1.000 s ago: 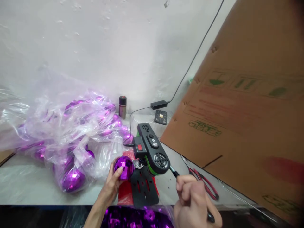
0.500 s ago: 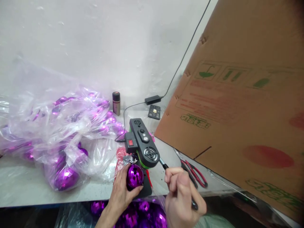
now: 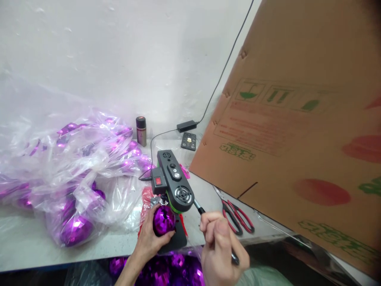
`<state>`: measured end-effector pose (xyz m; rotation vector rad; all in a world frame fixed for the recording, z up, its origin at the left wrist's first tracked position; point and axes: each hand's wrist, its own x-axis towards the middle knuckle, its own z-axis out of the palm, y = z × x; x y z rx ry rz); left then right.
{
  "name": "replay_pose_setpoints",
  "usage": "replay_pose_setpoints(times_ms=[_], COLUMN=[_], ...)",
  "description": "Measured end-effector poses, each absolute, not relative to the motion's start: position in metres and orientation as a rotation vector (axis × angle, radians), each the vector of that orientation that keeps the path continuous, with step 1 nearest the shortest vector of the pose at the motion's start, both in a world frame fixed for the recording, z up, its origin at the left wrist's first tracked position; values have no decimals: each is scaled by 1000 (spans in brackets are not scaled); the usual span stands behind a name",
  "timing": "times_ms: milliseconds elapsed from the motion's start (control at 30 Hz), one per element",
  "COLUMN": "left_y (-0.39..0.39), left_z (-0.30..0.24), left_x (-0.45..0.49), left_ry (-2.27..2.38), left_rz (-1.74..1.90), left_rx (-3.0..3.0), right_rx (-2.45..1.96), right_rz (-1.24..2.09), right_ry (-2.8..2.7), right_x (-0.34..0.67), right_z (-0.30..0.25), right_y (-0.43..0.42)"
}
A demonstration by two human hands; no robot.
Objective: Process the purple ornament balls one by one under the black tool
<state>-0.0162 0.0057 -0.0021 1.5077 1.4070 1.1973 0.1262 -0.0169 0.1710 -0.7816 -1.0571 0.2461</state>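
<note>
My left hand curls round a shiny purple faceted ball, thumb at the near side and fingers at the left. The ball sits just below a black bench device with round grilles and a red switch, close to its metal tip. A lever with a black grip comes out of the device's right side, and my right hand is closed in a fist round it. The grip's end shows past the palm. Under the ball is the device's dark base plate.
Clear plastic bags with purple balls lie to the left. Pliers with red-and-black handles rest on the right, before a large cardboard box. A small bottle and power adapter stand behind. More purple balls are below the table edge.
The whole view has shifted slightly, so things appear a little further left. Both hands keep their holds on the ball and the lever, with little visible movement against the device.
</note>
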Motion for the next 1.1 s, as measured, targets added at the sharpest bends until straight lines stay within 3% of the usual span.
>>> replay_pose_setpoints(times_ms=[367,667,1100], left_y=[-4,-9,-16], left_z=[12,8,-3], left_x=[-37,-17,-30], left_ry=[1335,1500,1379], left_rz=[1363,1237,1107], left_rx=[868,1292,1666], right_rx=[-822,-836,-813], right_rz=[275,338,334], right_ry=[-1014,-1015,-1044], right_x=[122,123,125], right_z=[180,189,181], right_y=[-20,-19,-22])
